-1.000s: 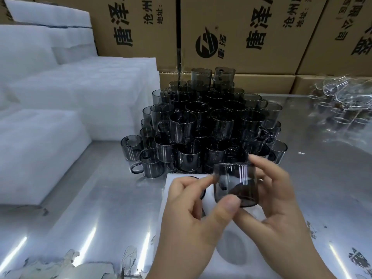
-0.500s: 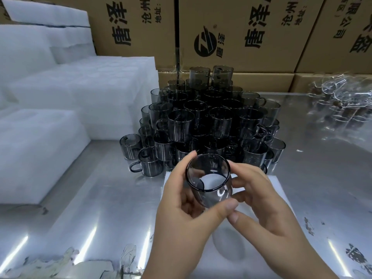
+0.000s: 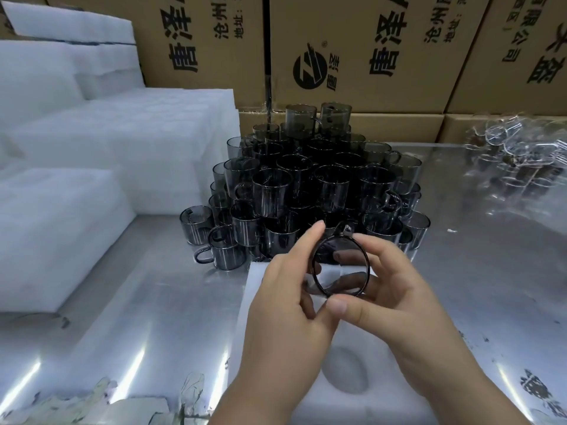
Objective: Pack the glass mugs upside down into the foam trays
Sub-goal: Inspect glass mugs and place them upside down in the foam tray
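Both hands hold one smoky grey glass mug above the white foam tray, its round mouth turned toward me and its handle at the top. My left hand pinches the rim from the left, thumb below. My right hand curls round the mug's right side, thumb at the lower rim. A round pocket in the tray shows just below the hands. Behind stands a pile of several matching mugs.
Stacks of white foam trays fill the left. Cardboard boxes line the back. Several clear glass mugs lie at the far right on the shiny metal table.
The mug has been turned in my hands from side-on to mouth facing me, and it has shifted slightly to the right while staying above the tray.
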